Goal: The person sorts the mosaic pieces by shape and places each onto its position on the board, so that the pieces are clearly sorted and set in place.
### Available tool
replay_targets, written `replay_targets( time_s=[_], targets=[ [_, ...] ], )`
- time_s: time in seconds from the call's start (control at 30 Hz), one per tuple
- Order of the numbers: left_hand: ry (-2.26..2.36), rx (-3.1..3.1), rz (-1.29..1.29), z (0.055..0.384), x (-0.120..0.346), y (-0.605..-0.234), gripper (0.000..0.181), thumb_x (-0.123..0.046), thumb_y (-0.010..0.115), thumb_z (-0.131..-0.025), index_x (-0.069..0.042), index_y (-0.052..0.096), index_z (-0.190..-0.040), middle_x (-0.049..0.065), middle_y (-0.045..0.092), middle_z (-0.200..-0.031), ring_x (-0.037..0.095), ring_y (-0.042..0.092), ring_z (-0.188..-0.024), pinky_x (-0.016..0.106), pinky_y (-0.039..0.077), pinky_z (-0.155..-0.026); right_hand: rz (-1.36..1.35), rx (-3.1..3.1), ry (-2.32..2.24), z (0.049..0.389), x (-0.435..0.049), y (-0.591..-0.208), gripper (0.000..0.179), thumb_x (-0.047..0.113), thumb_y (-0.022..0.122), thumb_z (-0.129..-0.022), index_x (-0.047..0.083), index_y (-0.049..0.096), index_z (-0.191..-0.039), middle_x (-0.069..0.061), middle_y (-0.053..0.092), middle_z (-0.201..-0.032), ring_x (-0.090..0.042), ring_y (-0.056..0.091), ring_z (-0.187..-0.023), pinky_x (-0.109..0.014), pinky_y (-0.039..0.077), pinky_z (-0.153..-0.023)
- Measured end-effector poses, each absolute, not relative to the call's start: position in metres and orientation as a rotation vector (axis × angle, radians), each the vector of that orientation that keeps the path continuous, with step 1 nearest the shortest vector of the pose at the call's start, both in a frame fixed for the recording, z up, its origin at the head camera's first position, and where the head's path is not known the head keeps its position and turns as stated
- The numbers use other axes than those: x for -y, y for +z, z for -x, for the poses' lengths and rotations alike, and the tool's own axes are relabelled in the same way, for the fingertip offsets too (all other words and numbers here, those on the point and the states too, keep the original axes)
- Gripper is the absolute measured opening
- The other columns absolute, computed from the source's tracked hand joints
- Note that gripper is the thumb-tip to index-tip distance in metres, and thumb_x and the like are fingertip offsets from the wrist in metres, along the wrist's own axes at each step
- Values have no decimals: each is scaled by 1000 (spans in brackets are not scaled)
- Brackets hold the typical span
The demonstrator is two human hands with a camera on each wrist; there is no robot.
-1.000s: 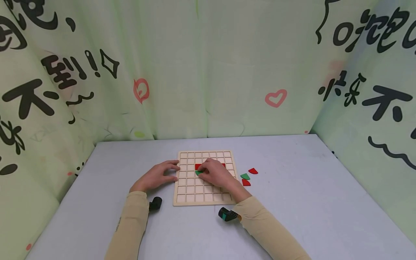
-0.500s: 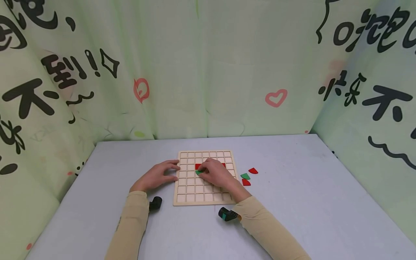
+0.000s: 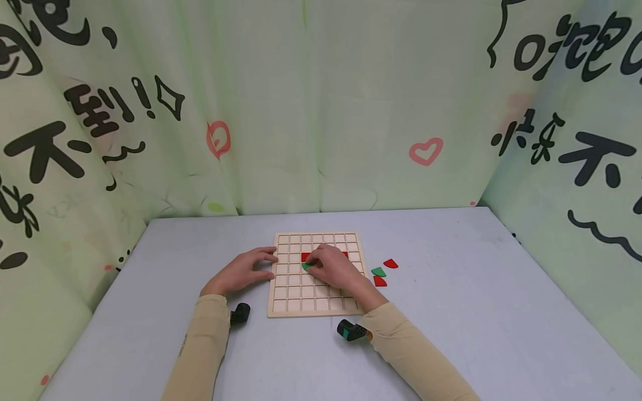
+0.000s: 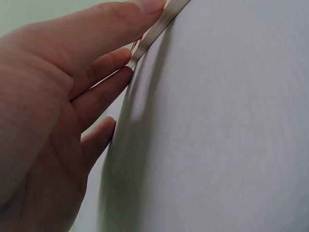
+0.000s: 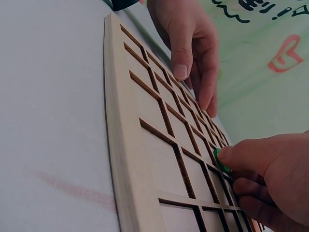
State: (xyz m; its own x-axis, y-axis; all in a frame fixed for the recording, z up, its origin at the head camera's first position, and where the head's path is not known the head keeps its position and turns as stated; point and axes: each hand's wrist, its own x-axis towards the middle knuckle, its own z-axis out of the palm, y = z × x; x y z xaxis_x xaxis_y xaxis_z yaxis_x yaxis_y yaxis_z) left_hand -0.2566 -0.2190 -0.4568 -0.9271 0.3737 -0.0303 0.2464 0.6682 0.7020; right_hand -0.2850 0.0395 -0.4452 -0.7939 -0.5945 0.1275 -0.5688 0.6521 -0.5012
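Note:
A light wooden grid board [image 3: 288,306] lies on the white table. My left hand [image 3: 244,272] rests at its left edge with extended fingers; the left wrist view shows the fingers [image 4: 104,96] against the board's side. Over the middle of the board, my right hand [image 3: 333,268] pinches a small green piece [image 3: 306,267] at a grid cell. In the right wrist view the thumb lies on that green piece [image 5: 220,160]; whether it sits flat in the cell I cannot tell. Red pieces [image 3: 305,257] fill part of the row just beyond, mostly hidden by the hand.
Right of the board lie two loose red wedge-shaped pieces, a far red one [image 3: 390,263] and a near red one [image 3: 380,282], with a green piece [image 3: 378,272] between them. Black wrist cameras [image 3: 240,314] hang by both sleeves. A printed curtain [image 3: 321,111] stands behind the table.

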Motion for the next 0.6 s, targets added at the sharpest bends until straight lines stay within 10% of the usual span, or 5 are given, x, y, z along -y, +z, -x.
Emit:
replay_targets(
  time_s=[0.6],
  targets=[
    [1086, -2719, -498, 257, 218, -457, 43, -25, 75, -88, -8, 64, -126, 7, 41, -152, 31, 31, -143, 49, 30, -115, 957, -2837, -845, 286, -46, -442, 16, 16, 72, -89, 6, 72, -101, -2, 63, -97, -15, 58, -87, -29, 52, -79]
  ],
)
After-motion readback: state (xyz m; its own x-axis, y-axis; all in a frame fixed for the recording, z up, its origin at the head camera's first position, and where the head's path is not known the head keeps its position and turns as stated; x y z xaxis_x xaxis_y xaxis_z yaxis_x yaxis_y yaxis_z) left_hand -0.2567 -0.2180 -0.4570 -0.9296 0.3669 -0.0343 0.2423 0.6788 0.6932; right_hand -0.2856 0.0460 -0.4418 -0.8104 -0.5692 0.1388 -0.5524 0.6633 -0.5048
